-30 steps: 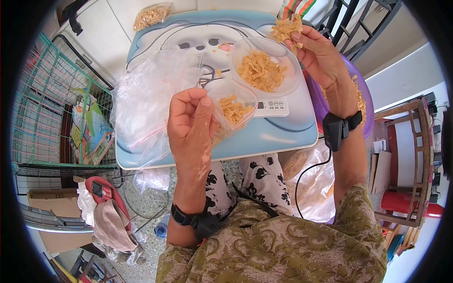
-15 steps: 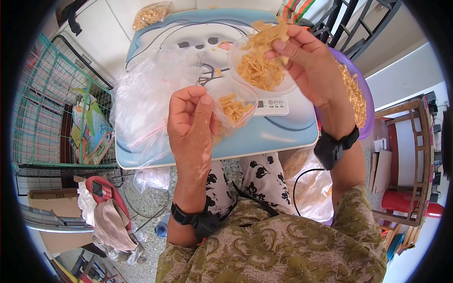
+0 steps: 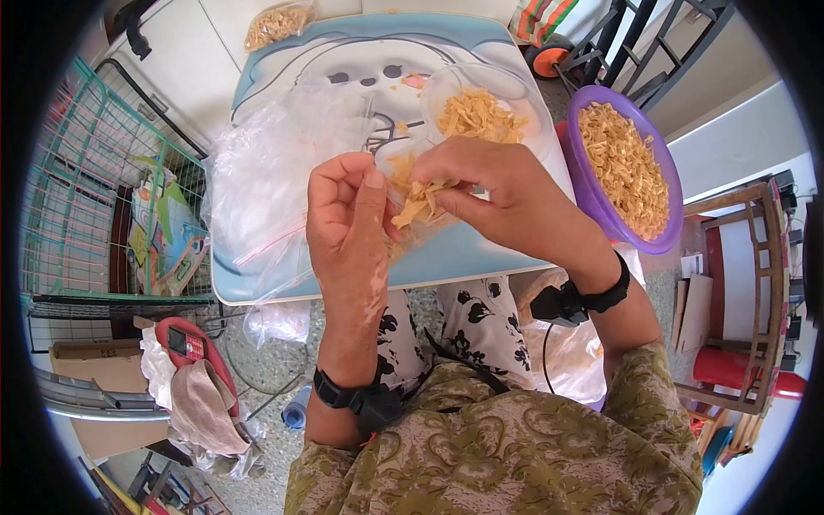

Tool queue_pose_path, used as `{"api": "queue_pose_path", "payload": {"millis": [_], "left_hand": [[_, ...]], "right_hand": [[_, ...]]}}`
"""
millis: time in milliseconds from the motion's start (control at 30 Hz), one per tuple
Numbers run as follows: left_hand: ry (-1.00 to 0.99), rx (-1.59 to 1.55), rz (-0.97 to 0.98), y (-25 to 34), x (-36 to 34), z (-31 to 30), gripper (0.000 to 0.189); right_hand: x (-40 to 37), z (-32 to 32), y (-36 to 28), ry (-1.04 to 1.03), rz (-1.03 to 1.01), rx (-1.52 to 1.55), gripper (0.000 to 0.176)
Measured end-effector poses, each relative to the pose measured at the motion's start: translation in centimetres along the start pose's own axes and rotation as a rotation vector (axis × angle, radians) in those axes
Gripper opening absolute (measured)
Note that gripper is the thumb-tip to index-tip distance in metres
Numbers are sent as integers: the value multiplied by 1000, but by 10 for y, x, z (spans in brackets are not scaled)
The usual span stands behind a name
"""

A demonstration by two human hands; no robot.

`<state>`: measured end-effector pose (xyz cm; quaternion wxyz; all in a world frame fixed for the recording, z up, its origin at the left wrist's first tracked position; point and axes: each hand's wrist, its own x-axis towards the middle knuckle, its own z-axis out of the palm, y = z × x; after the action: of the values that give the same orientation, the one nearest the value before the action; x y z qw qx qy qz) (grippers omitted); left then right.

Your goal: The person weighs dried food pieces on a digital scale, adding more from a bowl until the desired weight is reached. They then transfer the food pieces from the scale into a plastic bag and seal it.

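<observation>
Left hand (image 3: 348,223) grips the small clear bag (image 3: 406,243) by its mouth, fingers curled shut, above the near part of the table (image 3: 481,255). Right hand (image 3: 502,193) pinches a bunch of yellow strips (image 3: 416,202), fingertips closed, at the bag's opening.

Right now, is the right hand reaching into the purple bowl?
No, the right hand pinches snack strips at the clear bag in the left hand.

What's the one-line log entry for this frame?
left hand: holds small bag open | right hand: pinches snack strips at bag mouth | purple bowl: strips inside
</observation>
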<state>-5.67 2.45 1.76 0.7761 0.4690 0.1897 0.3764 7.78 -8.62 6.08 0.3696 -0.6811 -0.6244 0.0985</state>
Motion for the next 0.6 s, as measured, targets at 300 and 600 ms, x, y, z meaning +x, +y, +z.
{"api": "queue_pose_path", "payload": {"millis": [300,600], "left_hand": [[-76,40,32,-2,-2,-2,18],[5,21,-6,3,-8,-5,17]], "right_hand": [[15,8,-1,-117,75,-298,19],[9,-20,-21,-181,379,78,28]]}}
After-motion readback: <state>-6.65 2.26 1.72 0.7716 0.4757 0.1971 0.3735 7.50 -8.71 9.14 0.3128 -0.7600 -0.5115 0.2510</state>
